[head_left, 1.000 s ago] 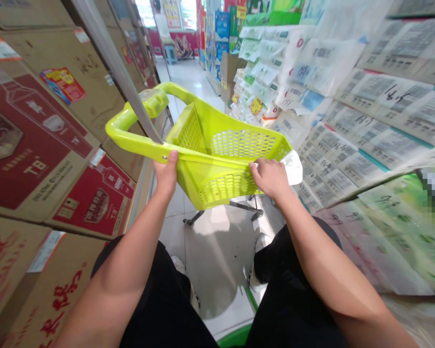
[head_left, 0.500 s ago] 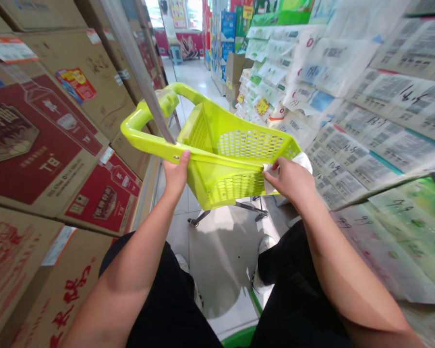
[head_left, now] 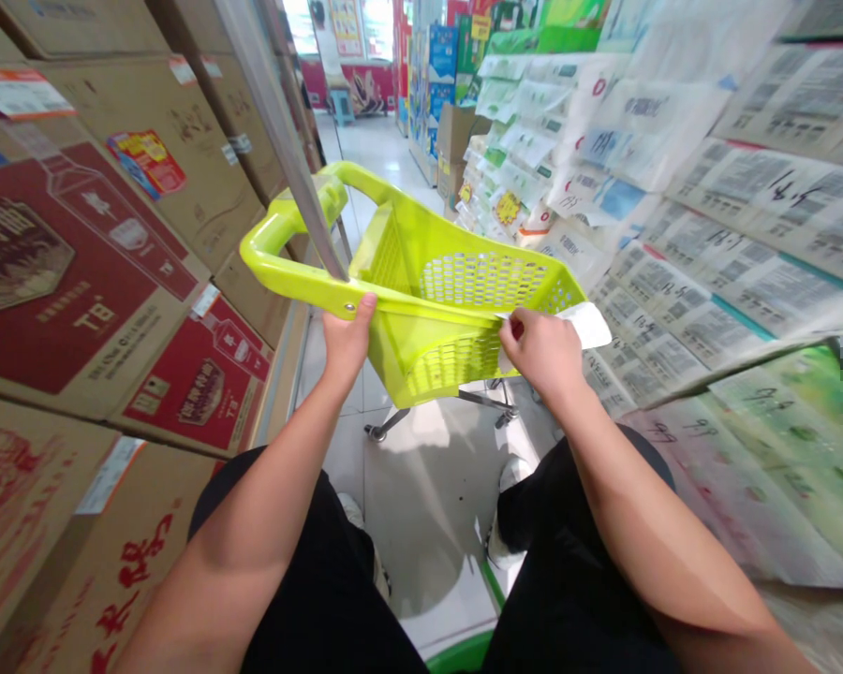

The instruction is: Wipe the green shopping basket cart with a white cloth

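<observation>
The right hand (head_left: 548, 354) has slid handleward, pinching a white cloth (head_left: 593, 326) partway along the shopping-cart rim (head_left: 432, 310); the left hand (head_left: 346, 344) clasps its handle end.

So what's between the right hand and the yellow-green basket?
The head view shows thin white cloth or paper between the right hand and the basket.

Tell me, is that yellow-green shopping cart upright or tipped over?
Upright: two wheels show on the floor, and the open-topped basket faces up.

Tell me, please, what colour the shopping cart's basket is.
The basket is bright yellow-green, seen best in the head view.
</observation>
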Tool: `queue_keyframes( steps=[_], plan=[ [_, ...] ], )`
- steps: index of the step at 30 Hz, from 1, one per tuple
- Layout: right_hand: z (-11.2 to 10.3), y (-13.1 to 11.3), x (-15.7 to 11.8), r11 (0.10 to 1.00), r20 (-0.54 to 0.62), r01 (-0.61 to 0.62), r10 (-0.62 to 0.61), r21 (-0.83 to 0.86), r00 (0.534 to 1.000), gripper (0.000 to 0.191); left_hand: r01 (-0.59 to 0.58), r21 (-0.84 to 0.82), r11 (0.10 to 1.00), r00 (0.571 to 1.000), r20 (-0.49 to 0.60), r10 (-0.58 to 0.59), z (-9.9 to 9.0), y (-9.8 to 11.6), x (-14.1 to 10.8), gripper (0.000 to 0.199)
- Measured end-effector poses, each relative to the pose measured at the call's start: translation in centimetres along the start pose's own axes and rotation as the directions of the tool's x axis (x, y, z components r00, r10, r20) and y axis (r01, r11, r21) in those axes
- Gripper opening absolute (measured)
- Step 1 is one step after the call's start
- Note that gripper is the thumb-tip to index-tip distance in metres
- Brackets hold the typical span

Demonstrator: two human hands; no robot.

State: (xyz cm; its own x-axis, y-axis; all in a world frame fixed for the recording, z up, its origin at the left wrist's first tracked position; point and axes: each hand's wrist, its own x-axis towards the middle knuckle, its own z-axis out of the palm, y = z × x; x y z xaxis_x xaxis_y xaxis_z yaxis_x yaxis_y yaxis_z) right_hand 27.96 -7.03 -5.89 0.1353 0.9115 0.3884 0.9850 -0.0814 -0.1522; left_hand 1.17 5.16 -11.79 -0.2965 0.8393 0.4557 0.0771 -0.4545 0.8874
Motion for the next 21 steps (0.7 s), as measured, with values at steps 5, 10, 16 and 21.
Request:
queue_keyframes(
  steps=[5, 10, 16, 21],
  plan=[
    [1.1, 0.4, 0.9, 0.942, -0.232, 0.248, -0.195, 0.228, 0.953, 0.041, -0.030, 0.025, 0.999, 1.000, 0.008, 0.030, -0.1, 0.5, -0.2, 0.059],
    [1.8, 3.4, 2.0, 1.000, 0.013, -0.014, 0.014, -0.026, 1.000, 0.065, -0.002, 0.032, 0.999, 1.000, -0.026, 0.003, 0.0, 0.8, -0.6, 0.055],
    [2.9, 0.9, 2.2, 0.992, 0.134, 0.094, -0.083, -0.082, 0.988, 0.064, -0.001, -0.037, 0.999, 0.993, -0.122, -0.004, 1.4, 0.0, -1.7, 0.057],
    [3.2, -1.6, 1.3, 0.946, 0.031, 0.323, -0.323, 0.012, 0.946, 0.056, -0.008, -0.029, 1.000, 0.990, -0.143, 0.004, 0.9, -1.3, -0.9, 0.063]
  ],
)
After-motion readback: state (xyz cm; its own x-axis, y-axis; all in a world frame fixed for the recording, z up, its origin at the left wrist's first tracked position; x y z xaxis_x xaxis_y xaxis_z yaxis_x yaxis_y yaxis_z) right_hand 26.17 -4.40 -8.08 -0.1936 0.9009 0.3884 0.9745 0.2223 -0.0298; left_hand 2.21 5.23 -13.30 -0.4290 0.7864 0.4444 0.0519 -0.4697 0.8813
